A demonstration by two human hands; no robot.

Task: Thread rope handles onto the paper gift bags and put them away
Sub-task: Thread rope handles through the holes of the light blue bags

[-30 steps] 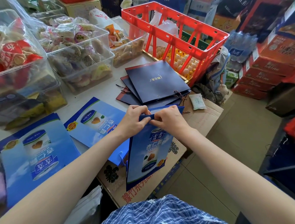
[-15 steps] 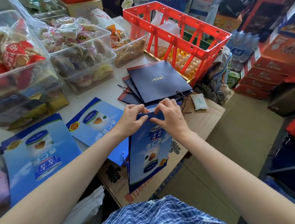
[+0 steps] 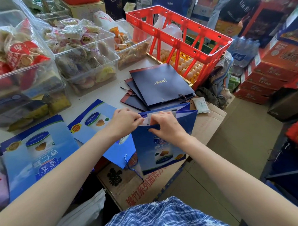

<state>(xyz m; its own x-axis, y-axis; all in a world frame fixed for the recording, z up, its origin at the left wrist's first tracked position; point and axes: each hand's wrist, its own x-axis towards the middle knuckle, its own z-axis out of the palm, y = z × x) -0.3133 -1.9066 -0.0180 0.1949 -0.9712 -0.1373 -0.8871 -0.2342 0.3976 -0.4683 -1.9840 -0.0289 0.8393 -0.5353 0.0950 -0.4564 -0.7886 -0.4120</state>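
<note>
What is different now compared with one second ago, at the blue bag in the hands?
The blue bag was pinched flat at its top; now its mouth is pulled open, the far panel standing away. The left hand and right hand stay gripping the near top edge. The navy bags and red crate have not moved.

One head-worn wide-angle camera looks forward and down, close over the counter point(image 3: 99, 96) edge, with shop floor point(image 3: 235, 143) to the right.

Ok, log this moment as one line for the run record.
step: threading handle | both hands at mouth of blue gift bag | left hand pinching rim | right hand gripping front panel | navy bags stacked behind
</note>
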